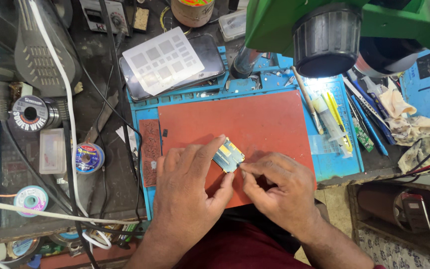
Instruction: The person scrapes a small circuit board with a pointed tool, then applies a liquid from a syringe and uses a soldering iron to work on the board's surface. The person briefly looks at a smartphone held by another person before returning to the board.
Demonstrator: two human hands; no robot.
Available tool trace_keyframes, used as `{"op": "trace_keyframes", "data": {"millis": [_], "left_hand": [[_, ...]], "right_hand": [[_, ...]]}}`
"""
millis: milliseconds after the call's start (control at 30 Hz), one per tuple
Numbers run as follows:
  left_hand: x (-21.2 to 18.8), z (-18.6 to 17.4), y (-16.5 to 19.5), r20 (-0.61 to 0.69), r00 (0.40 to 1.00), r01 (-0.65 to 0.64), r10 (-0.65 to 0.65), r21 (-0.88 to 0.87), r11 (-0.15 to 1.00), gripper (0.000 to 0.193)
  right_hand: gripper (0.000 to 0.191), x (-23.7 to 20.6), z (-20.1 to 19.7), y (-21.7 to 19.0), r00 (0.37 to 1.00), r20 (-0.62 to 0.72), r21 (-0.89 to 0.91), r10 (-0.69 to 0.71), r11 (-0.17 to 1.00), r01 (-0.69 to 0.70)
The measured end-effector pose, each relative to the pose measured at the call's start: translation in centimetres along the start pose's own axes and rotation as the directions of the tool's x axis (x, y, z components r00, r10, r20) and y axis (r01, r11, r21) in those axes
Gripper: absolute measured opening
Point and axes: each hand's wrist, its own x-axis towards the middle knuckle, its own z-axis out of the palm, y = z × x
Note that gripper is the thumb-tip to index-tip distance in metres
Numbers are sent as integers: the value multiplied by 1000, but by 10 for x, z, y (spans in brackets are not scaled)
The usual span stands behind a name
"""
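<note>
A small circuit board lies on the red mat, near its lower middle. The left hand rests palm-down on the red mat, wrist toward the person, its fingers extended and pinching the board's left edge between thumb and forefinger. The right hand comes in from the right of the board, knuckles up, fingers curled tight with thumb and forefinger tips pressed at the board's lower right corner. Right of the red mat lie a syringe and tweezers; above hangs the green microscope.
</note>
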Motion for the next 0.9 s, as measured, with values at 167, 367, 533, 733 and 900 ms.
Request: {"op": "trace_keyframes", "data": {"millis": [167, 367, 533, 733, 900], "left_hand": [[0, 0, -1, -17, 1000, -12, 12, -3, 1000, 62], [-1, -1, 0, -14, 1000, -8, 8, -4, 1000, 63], [-1, 0, 1, -17, 1000, -8, 8, -8, 1000, 63], [-1, 0, 2, -16, 1000, -12, 12, -1, 1000, 63], [-1, 0, 3, -27, 999, -18, 18, 0, 1000, 62]], "right_hand": [[18, 0, 1, 1, 1000, -13, -10, -27, 1000, 26], [19, 0, 1, -1, 1000, -17, -6, -20, 1000, 20], [18, 0, 0, -2, 999, -25, 1, -23, 1000, 23], [18, 0, -1, -2, 999, -27, -9, -22, 1000, 22], [18, -1, -2, -2, 1000, -16, -6, -16, 1000, 15]]}}
